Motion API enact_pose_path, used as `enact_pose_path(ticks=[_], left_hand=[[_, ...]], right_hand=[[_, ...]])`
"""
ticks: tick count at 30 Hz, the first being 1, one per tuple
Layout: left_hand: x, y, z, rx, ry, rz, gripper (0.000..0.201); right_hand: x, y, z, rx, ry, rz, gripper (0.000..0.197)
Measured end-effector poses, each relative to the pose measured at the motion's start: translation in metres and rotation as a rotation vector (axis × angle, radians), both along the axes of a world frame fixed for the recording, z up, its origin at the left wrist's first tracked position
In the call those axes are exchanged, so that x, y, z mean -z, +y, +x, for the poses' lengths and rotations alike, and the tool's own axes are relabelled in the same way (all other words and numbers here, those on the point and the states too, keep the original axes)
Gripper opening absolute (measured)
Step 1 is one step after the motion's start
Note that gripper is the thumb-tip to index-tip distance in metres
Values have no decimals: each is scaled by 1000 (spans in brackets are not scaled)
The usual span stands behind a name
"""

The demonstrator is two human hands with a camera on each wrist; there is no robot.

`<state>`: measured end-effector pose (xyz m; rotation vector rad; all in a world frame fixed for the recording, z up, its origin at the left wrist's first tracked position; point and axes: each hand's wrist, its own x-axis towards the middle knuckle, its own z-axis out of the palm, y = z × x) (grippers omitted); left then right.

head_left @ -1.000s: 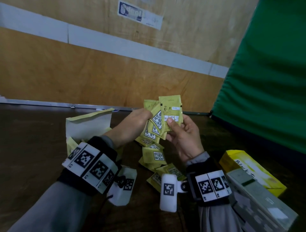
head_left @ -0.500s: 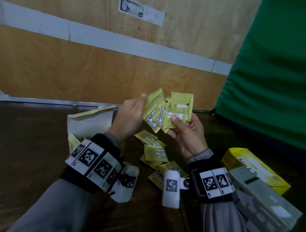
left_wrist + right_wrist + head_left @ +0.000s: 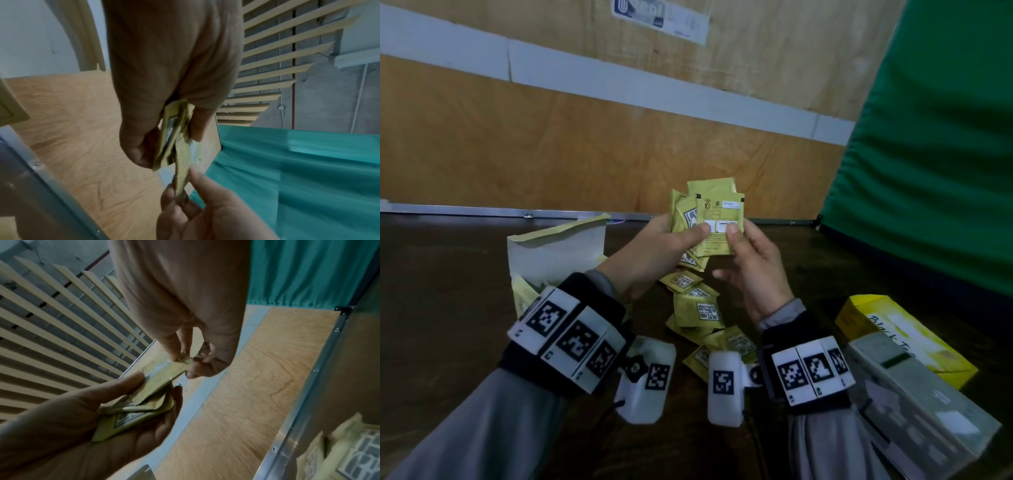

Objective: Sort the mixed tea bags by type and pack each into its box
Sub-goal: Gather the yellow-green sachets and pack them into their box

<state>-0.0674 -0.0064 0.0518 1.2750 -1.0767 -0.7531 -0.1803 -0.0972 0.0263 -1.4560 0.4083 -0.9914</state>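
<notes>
Sorting looks partly done. The left hand (image 3: 654, 253) grips a gathered stack of yellow tea bags (image 3: 688, 219) above the loose pile (image 3: 698, 308) on the tabletop (image 3: 448, 274); right hand (image 3: 753, 270) fingers pinch the front bag (image 3: 719, 236). The open box (image 3: 554, 250) left of the pile holds some bags; two boxes (image 3: 907, 342) lie right.

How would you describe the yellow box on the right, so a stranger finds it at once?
Start at the green curtain on the right. Below it two boxes lie on the dark table. It is the farther, bright yellow box, not the grey-green box beside it.
</notes>
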Motion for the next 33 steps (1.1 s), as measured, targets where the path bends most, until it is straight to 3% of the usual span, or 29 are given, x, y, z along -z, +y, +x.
enact_pose_path(ticks=[10, 13, 16, 20, 23, 27, 29, 32, 33], left_hand=[[1, -9, -9, -69, 237, -99, 26], [3, -10, -9, -88, 240, -124, 23], [1, -6, -8, -90, 235, -153, 35], [-6, -1, -5, 4, 371, -107, 26], [-4, -4, -6, -45, 317, -132, 19], [1, -6, -4, -114, 272, -207, 47], [-1, -4, -1, -98, 266, -167, 48], [-7, 3, 0, 34, 278, 47, 18], [-7, 4, 0, 96, 306, 119, 21]], right_hand=[[5, 1, 6, 66, -37, -42, 18], [5, 2, 7, 42, 5, -33, 24], [4, 1, 5, 11, -27, -12, 26], [1, -3, 0, 13, -75, 41, 21], [1, -4, -3, 6, -98, 65, 19], [2, -4, -2, 32, -101, 34, 21], [2, -5, -1, 80, -119, 10, 24], [1, -5, -1, 89, -175, 7, 24], [2, -4, -1, 83, -176, -2, 25]])
